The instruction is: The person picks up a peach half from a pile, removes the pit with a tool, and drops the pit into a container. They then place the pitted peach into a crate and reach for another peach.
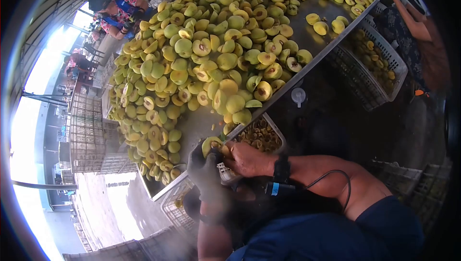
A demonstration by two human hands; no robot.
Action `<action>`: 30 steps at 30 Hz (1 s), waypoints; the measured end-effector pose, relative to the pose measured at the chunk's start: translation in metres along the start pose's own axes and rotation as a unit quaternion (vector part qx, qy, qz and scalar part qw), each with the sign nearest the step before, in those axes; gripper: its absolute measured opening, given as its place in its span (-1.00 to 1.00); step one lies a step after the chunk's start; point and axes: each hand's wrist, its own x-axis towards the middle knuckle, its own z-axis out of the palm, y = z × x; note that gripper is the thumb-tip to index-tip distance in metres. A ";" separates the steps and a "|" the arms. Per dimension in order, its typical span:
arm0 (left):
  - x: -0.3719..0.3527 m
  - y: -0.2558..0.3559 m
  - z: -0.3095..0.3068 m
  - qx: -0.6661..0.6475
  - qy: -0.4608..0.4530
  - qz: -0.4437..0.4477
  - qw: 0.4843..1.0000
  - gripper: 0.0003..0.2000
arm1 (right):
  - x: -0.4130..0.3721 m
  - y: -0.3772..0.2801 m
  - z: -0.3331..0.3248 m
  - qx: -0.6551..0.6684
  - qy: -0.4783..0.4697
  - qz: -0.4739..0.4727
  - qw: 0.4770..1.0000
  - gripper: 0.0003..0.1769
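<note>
My left hand (203, 166), in a grey glove with dark fingers, grips a cut piece of yellow-green stone fruit (210, 144) at the table's near edge. Close against that fruit is my bare right hand (248, 159), its fingers curled closed. What those fingers hold, if anything, is hidden. A large heap of halved stone fruit (201, 64) covers much of the metal table (194, 125) beyond my hands; brown pits or hollows show in many cut faces. Just below the table edge, beside my right hand, a crate of brown pits or scraps (261, 136) stands partly covered.
A light crate (384, 59) with fruit pieces stands right of the table, near another person's arm (413, 23). Across the heap at the left, a person in a floral top (117, 14) works. Stacked crates (87, 131) stand left; another crate (177, 208) sits below the table corner.
</note>
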 end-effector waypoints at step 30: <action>-0.011 -0.029 0.000 0.011 0.020 0.093 0.995 -0.58 | -0.009 -0.004 0.013 0.166 -0.267 0.171 0.934 -0.63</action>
